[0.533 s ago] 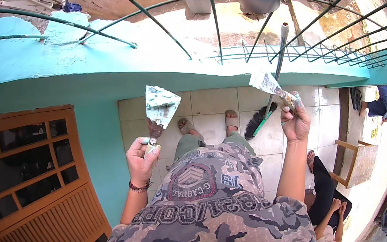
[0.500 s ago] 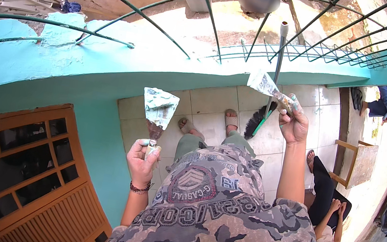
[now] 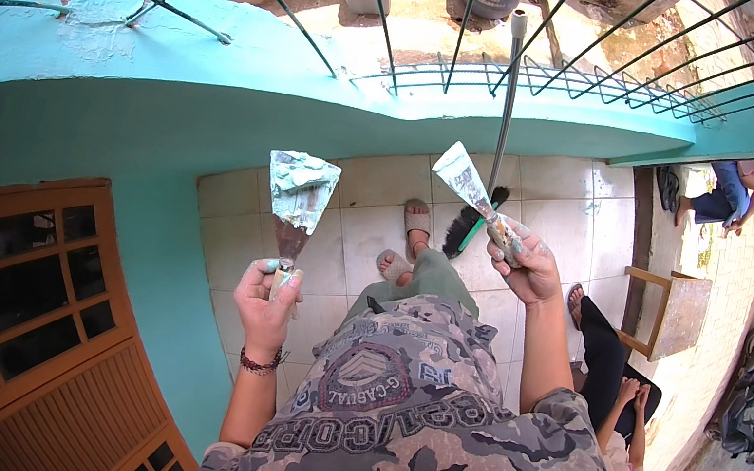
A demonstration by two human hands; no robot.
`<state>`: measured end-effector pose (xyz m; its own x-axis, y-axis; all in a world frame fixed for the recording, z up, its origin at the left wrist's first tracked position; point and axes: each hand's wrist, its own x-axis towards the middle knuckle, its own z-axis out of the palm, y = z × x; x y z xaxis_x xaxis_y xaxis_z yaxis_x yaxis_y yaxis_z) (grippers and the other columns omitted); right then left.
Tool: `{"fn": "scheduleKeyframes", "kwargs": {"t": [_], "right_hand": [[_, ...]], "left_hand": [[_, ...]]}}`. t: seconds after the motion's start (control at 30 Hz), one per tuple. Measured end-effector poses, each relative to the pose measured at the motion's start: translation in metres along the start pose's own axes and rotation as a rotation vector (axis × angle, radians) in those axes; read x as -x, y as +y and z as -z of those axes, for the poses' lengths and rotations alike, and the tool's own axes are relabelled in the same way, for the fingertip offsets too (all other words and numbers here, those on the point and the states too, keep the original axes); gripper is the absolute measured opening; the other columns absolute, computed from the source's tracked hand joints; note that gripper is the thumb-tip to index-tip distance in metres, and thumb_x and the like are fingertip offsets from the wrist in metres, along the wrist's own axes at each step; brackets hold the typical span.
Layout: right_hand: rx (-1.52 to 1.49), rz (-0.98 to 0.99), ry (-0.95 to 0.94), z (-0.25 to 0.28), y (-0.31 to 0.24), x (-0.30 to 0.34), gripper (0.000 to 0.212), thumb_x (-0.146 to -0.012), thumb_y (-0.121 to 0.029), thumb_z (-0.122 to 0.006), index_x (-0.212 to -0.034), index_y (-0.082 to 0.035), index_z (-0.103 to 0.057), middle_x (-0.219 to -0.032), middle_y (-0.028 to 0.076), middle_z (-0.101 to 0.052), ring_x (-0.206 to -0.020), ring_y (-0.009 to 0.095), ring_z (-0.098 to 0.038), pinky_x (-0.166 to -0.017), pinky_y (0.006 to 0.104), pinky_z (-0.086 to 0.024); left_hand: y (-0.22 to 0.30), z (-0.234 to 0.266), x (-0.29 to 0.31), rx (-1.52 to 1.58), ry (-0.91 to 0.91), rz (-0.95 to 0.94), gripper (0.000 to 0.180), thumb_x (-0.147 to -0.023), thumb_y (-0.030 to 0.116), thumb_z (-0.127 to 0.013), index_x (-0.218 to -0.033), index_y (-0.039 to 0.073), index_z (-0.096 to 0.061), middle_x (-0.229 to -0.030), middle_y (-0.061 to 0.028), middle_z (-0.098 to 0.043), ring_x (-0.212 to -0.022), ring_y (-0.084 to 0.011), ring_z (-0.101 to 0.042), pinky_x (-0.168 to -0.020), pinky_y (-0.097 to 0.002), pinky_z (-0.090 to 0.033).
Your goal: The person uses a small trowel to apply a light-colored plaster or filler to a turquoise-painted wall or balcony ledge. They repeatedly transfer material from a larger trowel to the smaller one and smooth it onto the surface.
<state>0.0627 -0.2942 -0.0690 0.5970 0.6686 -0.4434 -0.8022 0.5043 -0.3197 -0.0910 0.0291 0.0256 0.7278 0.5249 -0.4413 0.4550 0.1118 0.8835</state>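
Scrapers in both closed grips

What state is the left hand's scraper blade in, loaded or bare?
Loaded: lumpy pale paste lies on the scraper held in the left hand.

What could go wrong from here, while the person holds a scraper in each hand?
Lumpy paste sits on the scraper in the left hand; if this tilts, some might drop. The broom stands close to a sandal, so a careless step could perhaps knock it over.
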Motion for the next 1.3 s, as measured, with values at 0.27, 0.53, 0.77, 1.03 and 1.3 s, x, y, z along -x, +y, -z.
{"fn": "scheduleKeyframes", "kwargs": {"t": [0.27,0.53,0.77,1.03,1.3], "right_hand": [[0.173,-0.162,0.161,-0.051,0.049,-0.041,0.045,-0.084,-0.008,-0.063,-0.126,-0.001,-0.047,-0.099,0.008,-0.061,-0.087,0.016,-0.06,-0.07,0.0289,-0.05],[-0.058,-0.4,0.081,-0.106,0.14,-0.078,0.037,-0.082,-0.001,-0.063,-0.116,-0.004,-0.051,-0.104,0.003,-0.061,-0.096,0.011,-0.058,-0.086,0.0264,-0.045],[0.15,-0.451,0.008,-0.115,0.178,-0.098,0.036,-0.08,-0.002,-0.067,-0.112,-0.001,-0.052,-0.101,0.006,-0.061,-0.092,0.012,-0.059,-0.08,0.0261,-0.049],[0.134,-0.539,0.026,-0.114,0.187,-0.114,0.04,-0.075,-0.008,-0.074,-0.11,-0.005,-0.055,-0.099,0.001,-0.058,-0.089,0.007,-0.054,-0.079,0.0231,-0.045],[1.236,0.249,0.251,-0.058,0.158,-0.157,0.021,-0.077,-0.016,-0.071,-0.091,-0.004,-0.061,-0.089,0.007,-0.059,-0.086,0.022,-0.055,-0.08,0.0346,-0.042]], "left_hand": [[-0.021,-0.008,0.005,0.127,0.045,0.15,0.015,-0.087,0.009,-0.061,-0.097,0.004,-0.05,-0.072,-0.0017,-0.054,-0.052,-0.0074,-0.049,-0.042,-0.0203,-0.04],[-0.031,-0.023,0.0,0.093,0.226,0.117,0.015,-0.091,0.011,-0.057,-0.098,0.005,-0.045,-0.077,-0.003,-0.054,-0.058,-0.008,-0.052,-0.043,-0.0207,-0.041],[-0.046,-0.007,0.014,0.31,0.319,0.246,0.026,-0.09,0.003,-0.054,-0.111,0.005,-0.039,-0.104,-0.01,-0.054,-0.069,-0.0133,-0.058,-0.044,-0.0229,-0.046],[-0.065,0.001,0.012,0.34,0.357,0.233,0.04,-0.085,-0.006,-0.056,-0.117,0.005,-0.035,-0.108,-0.0171,-0.055,-0.071,-0.0155,-0.06,-0.045,-0.0224,-0.049],[-0.078,-0.012,0.001,0.272,0.502,0.161,0.031,-0.084,-0.004,-0.056,-0.108,0.004,-0.038,-0.105,-0.0172,-0.058,-0.08,-0.0223,-0.063,-0.044,-0.0212,-0.046]]}}
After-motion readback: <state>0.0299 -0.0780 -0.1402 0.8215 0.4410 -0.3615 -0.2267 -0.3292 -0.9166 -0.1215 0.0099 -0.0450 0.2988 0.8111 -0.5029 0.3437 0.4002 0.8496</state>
